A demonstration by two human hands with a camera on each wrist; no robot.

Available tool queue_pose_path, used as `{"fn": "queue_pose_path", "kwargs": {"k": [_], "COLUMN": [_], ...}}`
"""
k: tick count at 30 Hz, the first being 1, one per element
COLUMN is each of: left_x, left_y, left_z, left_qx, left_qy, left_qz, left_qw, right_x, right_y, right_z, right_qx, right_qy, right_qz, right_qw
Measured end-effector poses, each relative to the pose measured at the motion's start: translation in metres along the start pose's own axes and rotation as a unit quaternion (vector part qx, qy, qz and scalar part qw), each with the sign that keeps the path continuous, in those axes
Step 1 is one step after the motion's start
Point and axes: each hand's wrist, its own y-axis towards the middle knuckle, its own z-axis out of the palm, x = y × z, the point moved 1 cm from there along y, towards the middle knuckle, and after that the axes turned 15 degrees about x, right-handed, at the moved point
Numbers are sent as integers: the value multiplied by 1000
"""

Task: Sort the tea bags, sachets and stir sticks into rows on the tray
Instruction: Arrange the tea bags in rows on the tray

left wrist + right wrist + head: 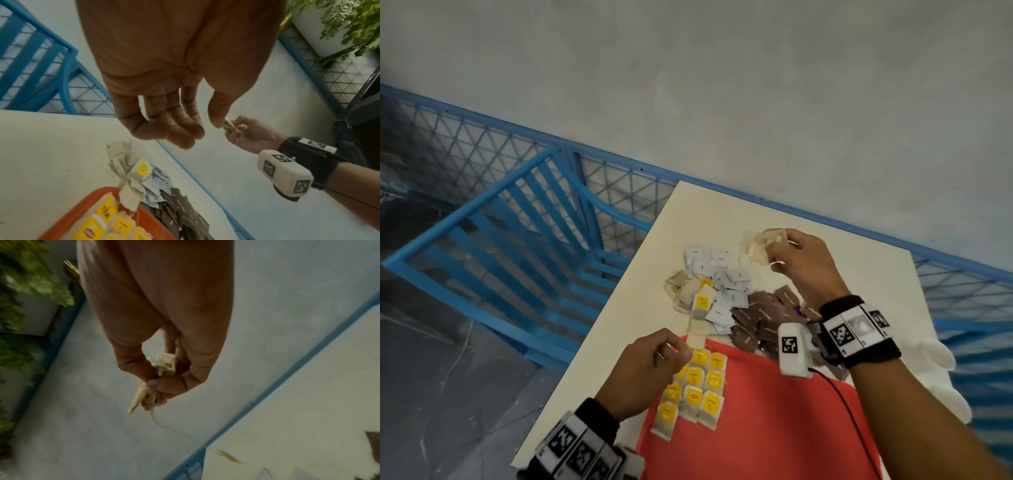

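Observation:
A red tray [774, 428] lies on the cream table [633, 308], with yellow-tagged tea bags [698, 387] set in rows on its left part. Just beyond it sits a mixed pile: loose tea bags [688, 291], white sachets [726, 277] and brown sachets [767, 315]. My right hand [774, 253] is raised over the far side of the pile and grips a crumpled bunch of tea bags [164, 361], a string and tag dangling from it. My left hand [674, 347] hovers over the tray's far left corner, fingers [185, 138] loosely curved and holding nothing. No stir sticks show.
A blue metal chair [517, 257] stands left of the table, against a blue mesh railing [465, 147]. A white glove-like object [941, 370] lies at the table's right edge. The tray's right half is bare red. A green plant [349, 19] grows beyond the railing.

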Motion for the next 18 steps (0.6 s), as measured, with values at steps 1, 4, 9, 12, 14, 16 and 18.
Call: {"fn": "queue_pose_path", "kwargs": {"k": [1,4,9,12,14,16,18], "left_x": [-3,-15,-40,-48,-42,-31,-24], "left_y": [3,9,20,20,18,15,8], "left_z": [5,19,49,62,67,71,74], "left_qx": [7,15,45,114,122,128,122], "left_qy": [-9,-64,-353,-496,-531,-507,-487], "left_qz": [1,-5,-95,-123,-129,-152,-164], "left_qw": [1000,998,930,852,829,839,849], "right_x": [5,9,-21,-50,-64,-71,-71], "right_y": [-10,-42,-100,-136,-159,-176,-192], "right_z": [-1,3,40,78,97,107,107], "right_qx": [6,17,-5,15,53,98,113], "right_qy": [-14,-57,-174,-278,-313,-343,-388], "right_qz": [-4,-4,-19,-86,-127,-156,-169], "right_qw": [1000,998,984,957,940,921,899]}}
